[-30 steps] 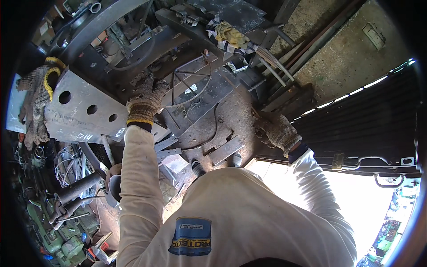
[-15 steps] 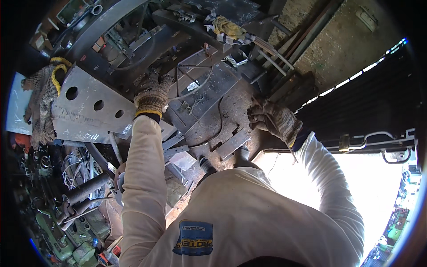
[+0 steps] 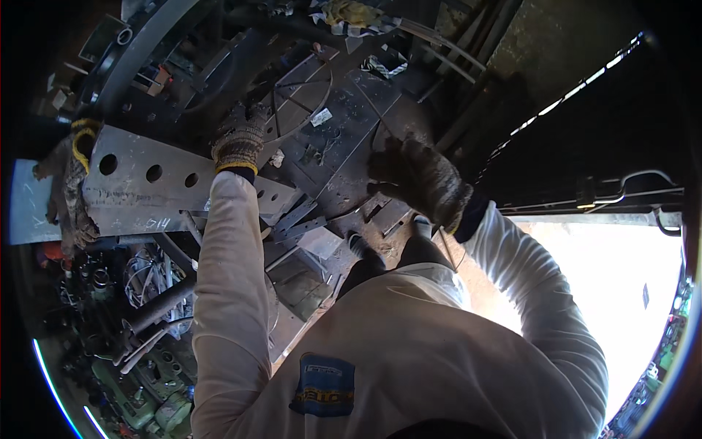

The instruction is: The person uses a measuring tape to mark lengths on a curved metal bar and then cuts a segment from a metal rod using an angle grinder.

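My left hand (image 3: 240, 135), in a dirty knitted glove with a yellow cuff edge, lies with fingers extended against dark metal. It is just left of a thin ring with spokes (image 3: 309, 126) and beyond a steel plate with round holes (image 3: 139, 194). My right hand (image 3: 423, 179), also gloved, is closed around a thin metal rod (image 3: 374, 107). The rod's far end slants over a dark flat plate (image 3: 355, 139); its near end sticks out below the hand. Shadow hides part of the left fingertips.
A pair of used gloves (image 3: 69, 186) hangs over the holed plate's left end. Rags (image 3: 355, 16) lie at the back beside metal bars (image 3: 446, 55). Steel offcuts (image 3: 322, 245) lie near my feet. Machine parts and cables fill the lower left; a dark ribbed door (image 3: 585, 139) stands right.
My right hand has moved left and inward, and the rod's far end now shows over the dark plate. My left hand stays at about the same spot. The whole view has shifted slightly.
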Motion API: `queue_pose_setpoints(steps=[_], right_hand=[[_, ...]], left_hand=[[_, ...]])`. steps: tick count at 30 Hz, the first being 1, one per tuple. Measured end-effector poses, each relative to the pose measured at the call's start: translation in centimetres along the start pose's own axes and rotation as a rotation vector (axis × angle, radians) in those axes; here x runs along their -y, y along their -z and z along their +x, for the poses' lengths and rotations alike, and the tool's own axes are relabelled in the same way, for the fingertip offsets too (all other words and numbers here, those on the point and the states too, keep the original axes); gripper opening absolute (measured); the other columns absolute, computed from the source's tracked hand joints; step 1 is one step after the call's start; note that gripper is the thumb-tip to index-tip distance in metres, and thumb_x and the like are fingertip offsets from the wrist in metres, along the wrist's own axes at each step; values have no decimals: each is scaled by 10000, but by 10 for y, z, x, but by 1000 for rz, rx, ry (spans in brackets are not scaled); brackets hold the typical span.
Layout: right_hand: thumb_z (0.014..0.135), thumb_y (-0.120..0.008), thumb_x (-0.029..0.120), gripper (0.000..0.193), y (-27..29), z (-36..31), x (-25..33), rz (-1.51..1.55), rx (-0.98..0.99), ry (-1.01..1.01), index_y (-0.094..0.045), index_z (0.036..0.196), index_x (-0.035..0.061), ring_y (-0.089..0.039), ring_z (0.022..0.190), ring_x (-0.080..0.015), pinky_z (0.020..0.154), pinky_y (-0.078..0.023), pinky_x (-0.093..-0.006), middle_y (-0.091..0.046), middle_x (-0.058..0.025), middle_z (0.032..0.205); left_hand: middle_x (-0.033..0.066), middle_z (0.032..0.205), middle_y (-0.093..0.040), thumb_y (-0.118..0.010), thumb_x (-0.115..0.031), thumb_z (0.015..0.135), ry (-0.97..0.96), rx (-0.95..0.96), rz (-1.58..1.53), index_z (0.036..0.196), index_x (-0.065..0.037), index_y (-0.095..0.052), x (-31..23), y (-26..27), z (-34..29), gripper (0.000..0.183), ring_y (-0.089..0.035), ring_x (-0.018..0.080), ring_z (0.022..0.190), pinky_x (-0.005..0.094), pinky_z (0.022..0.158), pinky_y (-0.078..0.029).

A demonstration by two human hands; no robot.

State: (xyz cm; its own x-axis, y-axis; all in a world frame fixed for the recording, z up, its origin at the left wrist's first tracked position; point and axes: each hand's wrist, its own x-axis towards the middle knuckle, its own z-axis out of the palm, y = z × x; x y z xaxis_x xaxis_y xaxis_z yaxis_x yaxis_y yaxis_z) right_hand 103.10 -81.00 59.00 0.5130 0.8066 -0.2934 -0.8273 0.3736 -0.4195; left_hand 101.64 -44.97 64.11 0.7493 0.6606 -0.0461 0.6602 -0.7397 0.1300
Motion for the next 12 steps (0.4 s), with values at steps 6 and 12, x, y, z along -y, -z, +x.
queue_pose_setpoints(steps=[6, 12], right_hand=[[1011, -570, 332, 302, -34, 39, -83, 181, -260, 78, -584, 1173, 77, -637, 1097, -321, 1025, -480, -509, -675, -162, 1122], [1000, -490, 168, 130, -70, 92, -139, -902, -14, 600, -560, 1067, 82, -598, 948, -273, 984, -419, -427, -613, -96, 962]], left_hand=[[175, 1507, -482, -432, -656, 954, -15, 36, -3, 1475, -122, -484, -8, -4, 6, 748, -439, 371, 1400, 459, 1165, -334], [152, 1555, -424, -410, -672, 951, -79, 13, 64, 1472, -150, -486, 11, -5, 22, 742, -404, 349, 1428, 465, 1171, -325]])
